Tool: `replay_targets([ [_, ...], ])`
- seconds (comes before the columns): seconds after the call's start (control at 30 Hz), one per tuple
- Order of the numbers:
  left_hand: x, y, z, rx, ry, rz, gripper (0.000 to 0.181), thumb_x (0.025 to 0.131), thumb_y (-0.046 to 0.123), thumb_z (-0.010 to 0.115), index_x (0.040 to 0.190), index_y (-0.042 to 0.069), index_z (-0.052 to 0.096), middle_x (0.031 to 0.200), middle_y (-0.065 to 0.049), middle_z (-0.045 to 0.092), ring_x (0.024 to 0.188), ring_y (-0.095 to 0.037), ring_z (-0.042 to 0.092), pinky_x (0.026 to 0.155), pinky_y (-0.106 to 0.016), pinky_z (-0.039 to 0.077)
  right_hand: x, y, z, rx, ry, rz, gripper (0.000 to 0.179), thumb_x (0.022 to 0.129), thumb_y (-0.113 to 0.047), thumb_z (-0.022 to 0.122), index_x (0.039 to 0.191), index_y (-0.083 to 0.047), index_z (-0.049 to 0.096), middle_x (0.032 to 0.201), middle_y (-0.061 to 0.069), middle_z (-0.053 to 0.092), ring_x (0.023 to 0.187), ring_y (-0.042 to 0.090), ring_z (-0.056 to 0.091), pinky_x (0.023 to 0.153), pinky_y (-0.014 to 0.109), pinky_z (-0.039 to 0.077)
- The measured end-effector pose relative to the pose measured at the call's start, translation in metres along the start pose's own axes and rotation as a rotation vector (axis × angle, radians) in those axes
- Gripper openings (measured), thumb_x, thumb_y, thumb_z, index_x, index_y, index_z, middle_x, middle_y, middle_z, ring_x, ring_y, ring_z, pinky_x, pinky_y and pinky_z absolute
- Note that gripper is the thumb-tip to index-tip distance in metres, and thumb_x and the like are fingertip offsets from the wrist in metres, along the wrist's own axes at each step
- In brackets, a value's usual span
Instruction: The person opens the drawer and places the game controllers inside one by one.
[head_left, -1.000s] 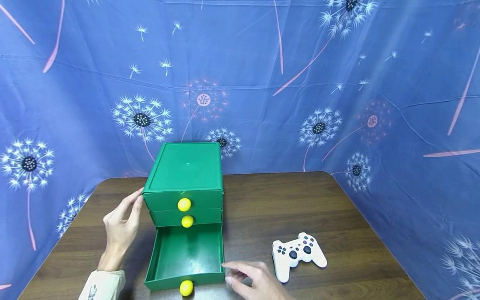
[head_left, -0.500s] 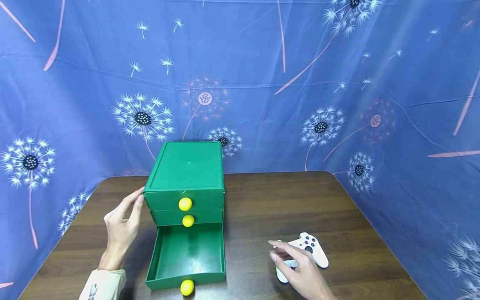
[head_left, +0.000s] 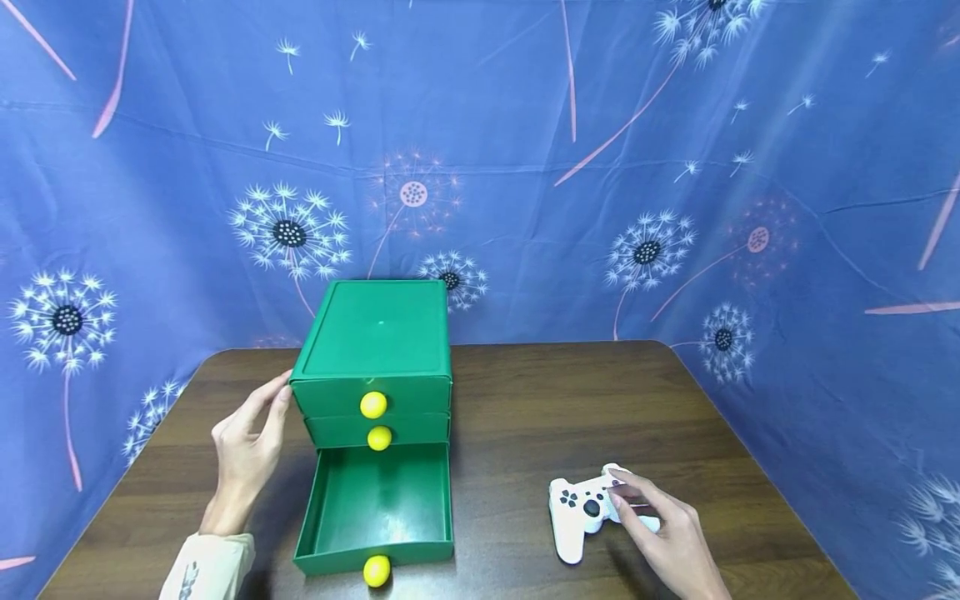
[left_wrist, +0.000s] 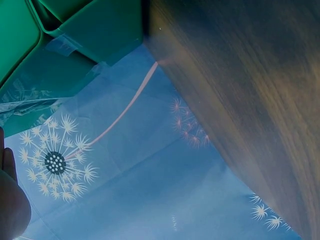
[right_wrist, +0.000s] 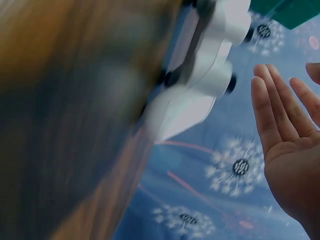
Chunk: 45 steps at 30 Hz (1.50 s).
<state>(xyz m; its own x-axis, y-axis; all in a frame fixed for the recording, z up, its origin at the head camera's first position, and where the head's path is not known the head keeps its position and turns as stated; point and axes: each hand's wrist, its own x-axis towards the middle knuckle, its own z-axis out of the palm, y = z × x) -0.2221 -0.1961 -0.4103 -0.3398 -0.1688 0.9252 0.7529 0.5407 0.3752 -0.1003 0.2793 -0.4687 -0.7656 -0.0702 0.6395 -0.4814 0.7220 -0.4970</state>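
A green three-drawer cabinet (head_left: 378, 329) with yellow ball knobs stands on the wooden table. Its bottom drawer (head_left: 390, 500) is pulled out, and the upper two are closed. My left hand (head_left: 243, 454) touches the cabinet's upper left front corner with extended fingertips; in the left wrist view only part of that hand shows at the left edge. A white game controller (head_left: 576, 510) lies on the table to the right. My right hand (head_left: 663, 533) is over the controller's right half, covering part of it. In the right wrist view its fingers (right_wrist: 280, 107) are straight and apart from the controller.
The brown wooden table (head_left: 517, 400) has its right edge beyond the controller. A blue cloth (head_left: 525, 250) with dandelion prints hangs behind and at the sides. The drawer's yellow knob (head_left: 377, 572) juts out toward the front.
My right hand has moved right, from beside the open drawer to over the controller's right half. My left hand stays at the cabinet corner, and the drawer has not moved.
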Motion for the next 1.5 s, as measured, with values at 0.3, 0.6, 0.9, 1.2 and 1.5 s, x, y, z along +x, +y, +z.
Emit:
replay_targets([
  [0.3, -0.004, -0.009, 0.001, 0.01, -0.006, -0.001, 0.023, 0.083, -0.01, 0.064, 0.104, -0.002, 0.071, 0.089, -0.02, 0.07, 0.089, 0.008, 0.061, 0.082, -0.01, 0.044, -0.009, 0.021, -0.015, -0.043, 0.037, 0.073, 0.04, 0.08, 0.004, 0.073, 0.117, -0.008, 0.065, 0.096, 0.005, 0.07, 0.084, 0.007, 0.065, 0.07, 0.015, 0.051],
  [0.6, -0.001, -0.002, 0.001, 0.003, 0.002, 0.004, 0.023, 0.082, -0.012, 0.065, 0.103, -0.005, 0.071, 0.089, -0.021, 0.07, 0.091, 0.008, 0.06, 0.083, -0.011, 0.044, -0.013, 0.033, -0.02, -0.142, -0.008, 0.23, 0.047, 0.077, -0.004, 0.078, 0.122, -0.008, 0.062, 0.095, 0.004, 0.069, 0.082, 0.014, 0.065, 0.066, 0.017, 0.052],
  [0.9, -0.003, -0.006, 0.001, 0.003, -0.004, 0.004, 0.023, 0.082, -0.011, 0.065, 0.103, -0.005, 0.071, 0.091, -0.021, 0.07, 0.092, 0.007, 0.06, 0.083, -0.011, 0.044, -0.015, 0.041, -0.023, -0.146, -0.089, 0.254, 0.054, 0.075, -0.01, 0.081, 0.125, -0.007, 0.059, 0.098, 0.004, 0.068, 0.085, 0.014, 0.064, 0.068, 0.022, 0.054],
  [1.2, -0.003, -0.005, 0.002, 0.01, -0.002, 0.02, 0.02, 0.083, -0.009, 0.065, 0.102, -0.005, 0.071, 0.092, -0.02, 0.07, 0.093, 0.008, 0.06, 0.083, -0.01, 0.044, -0.016, 0.047, -0.025, -0.17, -0.154, 0.278, 0.06, 0.072, -0.016, 0.084, 0.125, -0.006, 0.058, 0.098, 0.005, 0.067, 0.082, 0.013, 0.064, 0.067, 0.03, 0.054],
  [1.5, -0.004, -0.009, 0.002, 0.004, -0.001, 0.02, 0.023, 0.082, -0.012, 0.064, 0.103, -0.004, 0.071, 0.091, -0.019, 0.071, 0.091, 0.008, 0.06, 0.082, -0.01, 0.044, -0.014, 0.051, -0.022, -0.153, -0.248, 0.35, 0.058, 0.073, -0.02, 0.083, 0.123, -0.006, 0.059, 0.095, -0.001, 0.067, 0.079, 0.01, 0.063, 0.067, 0.029, 0.052],
])
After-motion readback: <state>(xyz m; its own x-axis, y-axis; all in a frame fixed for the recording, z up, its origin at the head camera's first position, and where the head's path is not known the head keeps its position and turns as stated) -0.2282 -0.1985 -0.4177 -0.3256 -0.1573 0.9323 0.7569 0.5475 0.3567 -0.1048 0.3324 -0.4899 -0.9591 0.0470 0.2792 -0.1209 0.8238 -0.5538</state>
